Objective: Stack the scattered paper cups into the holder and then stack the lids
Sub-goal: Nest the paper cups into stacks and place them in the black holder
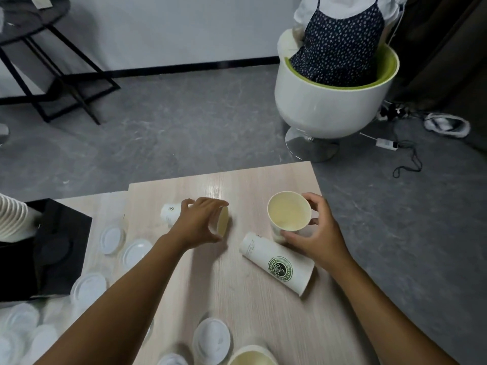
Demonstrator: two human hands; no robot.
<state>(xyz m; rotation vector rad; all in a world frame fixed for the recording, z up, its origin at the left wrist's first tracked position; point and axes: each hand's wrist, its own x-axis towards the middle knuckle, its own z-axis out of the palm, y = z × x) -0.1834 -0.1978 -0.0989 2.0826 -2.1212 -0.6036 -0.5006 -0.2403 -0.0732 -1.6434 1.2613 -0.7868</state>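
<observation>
Both hands grip white paper cups: left hand (pixel 204 222) a toppled one (pixel 171 213), right hand (pixel 313 233) an upright one (pixel 288 216) (stacking barely underway); white plastic lids (pixel 212 341) remain scattered on the surface.

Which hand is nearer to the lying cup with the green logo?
Right. The right hand grips an upright cup just beside the logo cup; the left hand is farther left, on another lying cup.

matt paper cups (pixel 278 267), pale wood-grain table (pixel 253 306)
</observation>
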